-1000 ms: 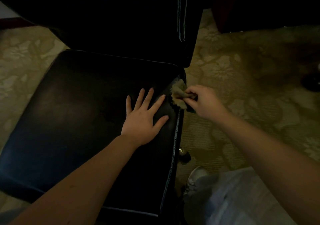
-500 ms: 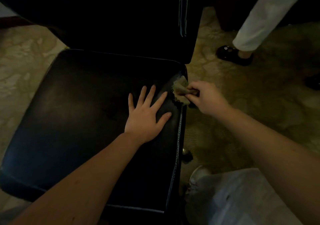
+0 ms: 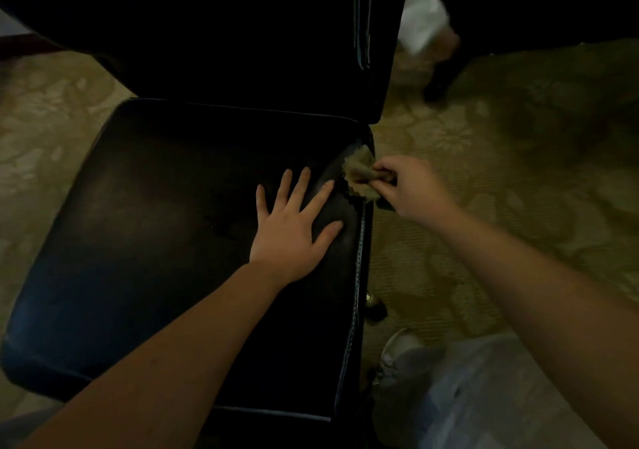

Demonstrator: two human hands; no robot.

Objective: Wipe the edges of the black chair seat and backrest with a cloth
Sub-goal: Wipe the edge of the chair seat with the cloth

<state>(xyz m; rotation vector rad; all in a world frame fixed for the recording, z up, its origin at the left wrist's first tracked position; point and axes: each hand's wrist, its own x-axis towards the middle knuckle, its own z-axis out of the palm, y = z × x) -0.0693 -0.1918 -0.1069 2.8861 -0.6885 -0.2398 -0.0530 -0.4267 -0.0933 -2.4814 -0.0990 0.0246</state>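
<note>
The black chair seat (image 3: pixel 155 241) fills the middle of the view, with its dark backrest (image 3: pixel 242 33) rising behind it. My left hand (image 3: pixel 294 227) lies flat on the seat near its right side, fingers spread and straight. My right hand (image 3: pixel 411 189) pinches a small olive-green cloth (image 3: pixel 359 175) and holds it against the seat's right edge, close to the back corner. The stitched right edge (image 3: pixel 359 258) runs toward me from the cloth.
Patterned beige carpet (image 3: pixel 501 206) surrounds the chair. Another person's white trouser leg (image 3: pixel 420 16) and dark shoe (image 3: pixel 437 85) are behind the chair's right side. My grey shoe (image 3: pixel 397 355) and light trouser leg (image 3: pixel 484 396) are at lower right, beside a chair leg foot (image 3: pixel 375 305).
The cloth and my right hand have slid slightly back along the seat's right edge. Another person's leg stepped in at the upper right, then moved left behind the backrest. My left hand stays put.
</note>
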